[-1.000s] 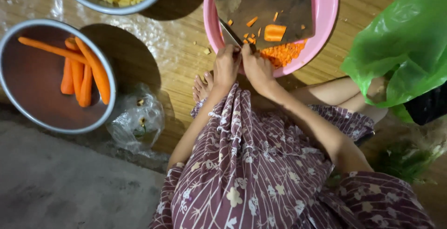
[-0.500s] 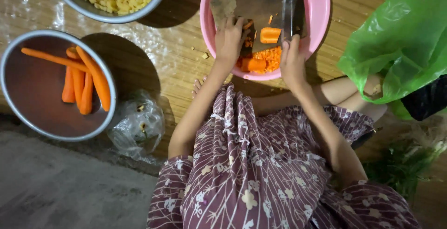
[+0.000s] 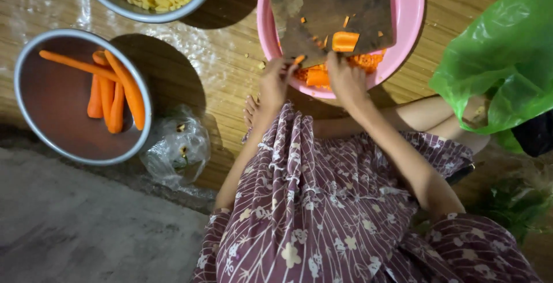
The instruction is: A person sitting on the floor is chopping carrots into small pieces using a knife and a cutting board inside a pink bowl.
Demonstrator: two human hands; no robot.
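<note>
Maroon garment, thin white stripes, cream flower print, bare forearms

Bare mat point(image 3: 230, 58) at centre frame, between the carrot bowl point(image 3: 34, 127) at left and the pink basin point(image 3: 412, 6) at top, offers passage. A green bag point(image 3: 501, 58) blocks the right; a clear bag point(image 3: 175, 147) obstructs lower centre-left.

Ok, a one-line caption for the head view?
Both hands, left hand and right hand, at a wooden board over a pink basin of chopped carrot.

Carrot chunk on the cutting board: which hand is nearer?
Right. The right hand sits just below the carrot chunk on the cutting board, fingertips close to it. The left hand is farther off, at the board's lower left corner.
</note>
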